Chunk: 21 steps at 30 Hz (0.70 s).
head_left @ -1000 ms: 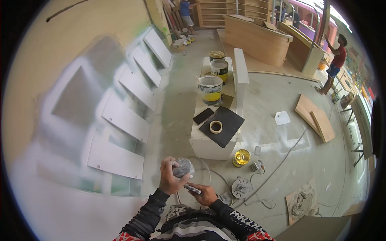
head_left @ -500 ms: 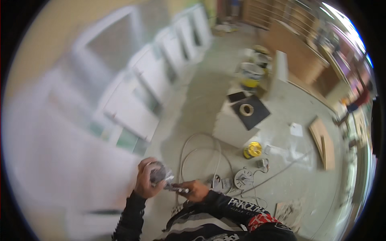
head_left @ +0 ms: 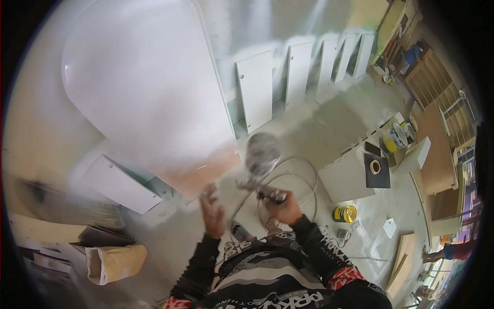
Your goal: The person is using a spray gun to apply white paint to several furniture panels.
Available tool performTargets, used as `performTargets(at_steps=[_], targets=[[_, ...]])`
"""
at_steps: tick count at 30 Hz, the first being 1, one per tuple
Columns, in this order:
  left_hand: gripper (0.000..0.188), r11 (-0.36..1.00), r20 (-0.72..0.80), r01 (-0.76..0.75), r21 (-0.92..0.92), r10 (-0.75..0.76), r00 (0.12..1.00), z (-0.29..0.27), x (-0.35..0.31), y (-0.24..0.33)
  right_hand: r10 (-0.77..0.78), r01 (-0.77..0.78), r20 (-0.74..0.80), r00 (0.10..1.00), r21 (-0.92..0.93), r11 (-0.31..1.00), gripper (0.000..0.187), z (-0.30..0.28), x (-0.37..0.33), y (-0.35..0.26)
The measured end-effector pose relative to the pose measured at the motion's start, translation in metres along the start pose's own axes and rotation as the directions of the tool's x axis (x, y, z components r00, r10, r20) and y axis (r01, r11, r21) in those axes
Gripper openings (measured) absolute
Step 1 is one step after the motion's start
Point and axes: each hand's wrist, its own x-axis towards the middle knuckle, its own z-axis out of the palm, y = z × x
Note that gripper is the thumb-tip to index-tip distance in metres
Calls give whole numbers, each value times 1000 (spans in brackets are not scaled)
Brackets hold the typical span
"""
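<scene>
My right hand (head_left: pixel 284 207) is closed round the handle of a spray gun (head_left: pixel 253 184), whose cup (head_left: pixel 263 153) stands above it, looking wrapped in clear plastic. Some motion blur softens the cup. To the left, my left hand (head_left: pixel 212 213) is raised with its fingers apart, holding nothing. Just beyond it is the lower end of a large board (head_left: pixel 149 77), coated white over most of its surface. A brown patch (head_left: pixel 206 172) shows through along that lower end.
Several white panels (head_left: pixel 256 90) lean along the wall; another panel (head_left: pixel 123 183) lies beside the large board. A hose (head_left: pixel 314 177) loops over the floor. At right are a white box (head_left: pixel 347 177), a yellow can (head_left: pixel 344 213) and paint buckets (head_left: pixel 394 138). A paper bag (head_left: pixel 116 263) sits lower left.
My left hand has let go of the spray gun's cup and moved away to the left. The view has swung left, bringing in the large white board and paper bag. My right hand keeps its grip.
</scene>
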Motion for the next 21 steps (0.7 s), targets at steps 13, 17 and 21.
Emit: performTargets(at_steps=[13, 17, 21], targets=[[40, 887, 350, 195, 419, -356, 866, -33, -104, -180, -360, 433, -318, 877, 199, 879, 35, -75, 161, -239], [29, 750, 28, 258, 608, -345, 938, -128, -143, -228, -385, 432, -328, 863, 83, 898, 37, -127, 185, -275], [26, 642, -94, 353, 681, -401, 911, -192, -178, -239, -333, 381, -469, 818, 8, 924, 29, -134, 202, -253]])
